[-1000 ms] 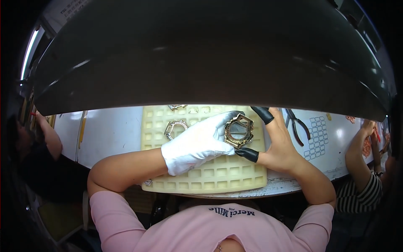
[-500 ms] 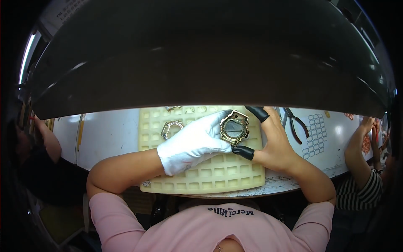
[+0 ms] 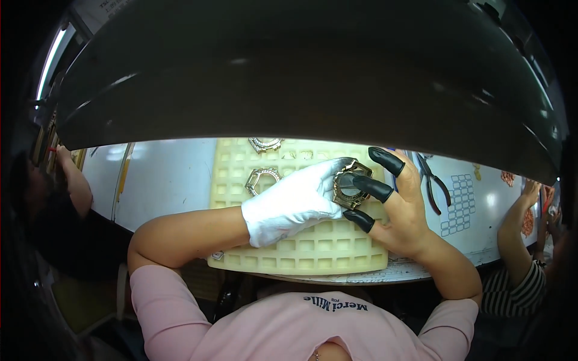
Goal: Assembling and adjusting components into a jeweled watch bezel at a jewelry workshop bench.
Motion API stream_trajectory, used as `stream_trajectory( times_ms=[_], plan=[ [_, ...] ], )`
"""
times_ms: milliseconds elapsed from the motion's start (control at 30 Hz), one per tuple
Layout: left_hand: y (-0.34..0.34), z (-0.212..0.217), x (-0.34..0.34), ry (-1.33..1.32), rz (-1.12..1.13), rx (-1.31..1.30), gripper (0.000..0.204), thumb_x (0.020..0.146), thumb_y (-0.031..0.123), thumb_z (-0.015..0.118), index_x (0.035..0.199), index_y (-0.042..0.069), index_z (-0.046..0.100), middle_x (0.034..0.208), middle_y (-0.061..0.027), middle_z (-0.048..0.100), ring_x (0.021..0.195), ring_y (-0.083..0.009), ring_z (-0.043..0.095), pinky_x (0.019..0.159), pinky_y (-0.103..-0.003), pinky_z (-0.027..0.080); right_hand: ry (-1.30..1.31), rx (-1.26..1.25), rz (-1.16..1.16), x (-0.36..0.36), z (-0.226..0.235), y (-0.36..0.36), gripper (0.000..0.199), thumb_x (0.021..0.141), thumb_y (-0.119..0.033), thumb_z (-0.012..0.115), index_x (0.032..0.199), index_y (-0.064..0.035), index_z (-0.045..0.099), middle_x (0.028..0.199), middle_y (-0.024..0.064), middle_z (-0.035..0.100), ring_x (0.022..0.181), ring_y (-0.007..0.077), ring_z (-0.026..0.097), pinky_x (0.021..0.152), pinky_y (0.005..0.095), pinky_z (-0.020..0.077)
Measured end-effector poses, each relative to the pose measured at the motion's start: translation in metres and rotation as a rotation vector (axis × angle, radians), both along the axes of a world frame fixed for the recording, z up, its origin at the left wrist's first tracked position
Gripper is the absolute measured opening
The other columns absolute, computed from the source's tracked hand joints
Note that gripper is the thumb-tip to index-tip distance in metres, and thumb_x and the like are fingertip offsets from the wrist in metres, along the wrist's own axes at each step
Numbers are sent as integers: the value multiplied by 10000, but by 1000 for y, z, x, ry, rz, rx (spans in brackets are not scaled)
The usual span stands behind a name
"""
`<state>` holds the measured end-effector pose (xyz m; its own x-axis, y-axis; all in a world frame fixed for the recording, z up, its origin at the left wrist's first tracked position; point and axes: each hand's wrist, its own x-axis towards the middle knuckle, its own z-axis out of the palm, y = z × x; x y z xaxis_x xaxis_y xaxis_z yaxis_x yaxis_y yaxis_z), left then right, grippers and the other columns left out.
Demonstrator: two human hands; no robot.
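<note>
My left hand (image 3: 295, 200), in a white glove, is closed on the gold-toned watch case (image 3: 346, 197), which is tilted with its grey round middle facing up. My right hand (image 3: 406, 213) wears black finger cots. Its fingers are spread, with one fingertip over the grey middle of the case. The thumb lies by the case's lower edge and another finger points up and away. Beneath both hands is a cream tray (image 3: 295, 263) of square pockets. Two more metal watch cases, a nearer one (image 3: 260, 180) and a farther one (image 3: 265, 144), lie on it.
Pliers (image 3: 435, 185) with dark handles lie right of the tray, beside a grid of small outlined pieces (image 3: 460, 201). A dark hood (image 3: 301, 84) hangs low over the table's far side. Co-workers' arms show at the left (image 3: 77, 180) and right (image 3: 513, 219).
A finger of my right hand has come over the watch case's middle; before, only the thumb was near its edge. The view has shifted slightly.
</note>
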<state>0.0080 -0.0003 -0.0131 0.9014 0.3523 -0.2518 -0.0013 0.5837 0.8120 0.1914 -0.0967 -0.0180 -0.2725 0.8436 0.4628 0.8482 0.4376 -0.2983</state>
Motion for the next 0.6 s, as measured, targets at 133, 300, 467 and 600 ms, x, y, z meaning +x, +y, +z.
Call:
stream_trajectory(
  times_ms=[133,300,467,600],
  plan=[
    [-1,2,0,8,13,3,716,738,-33,683,1357,63,336,1183,-38,521,1064,-119,530,881,-242,471,-84,196,79,-3,3,3,231,590,-94,705,811,-49,653,1001,113,555,990,282,522,921,461,382],
    [-3,8,3,23,49,14,658,743,-110,587,1335,47,348,1126,-35,547,982,-92,560,767,-200,490,-180,196,141,1,1,0,218,590,-111,721,797,-54,683,868,91,567,872,264,543,889,463,415],
    [-8,6,3,26,107,71,670,752,-89,597,1358,7,327,1184,-67,531,1041,-122,550,845,-246,480,321,3,209,-3,15,-3,252,695,-27,682,945,-22,661,842,82,534,777,244,493,693,345,391],
    [-10,15,1,172,10,22,525,833,4,605,1315,4,397,1196,-85,534,1082,-163,541,922,-294,464,852,-358,100,9,3,1,92,870,-33,547,936,11,594,884,31,516,823,107,487,738,242,390]
  ],
)
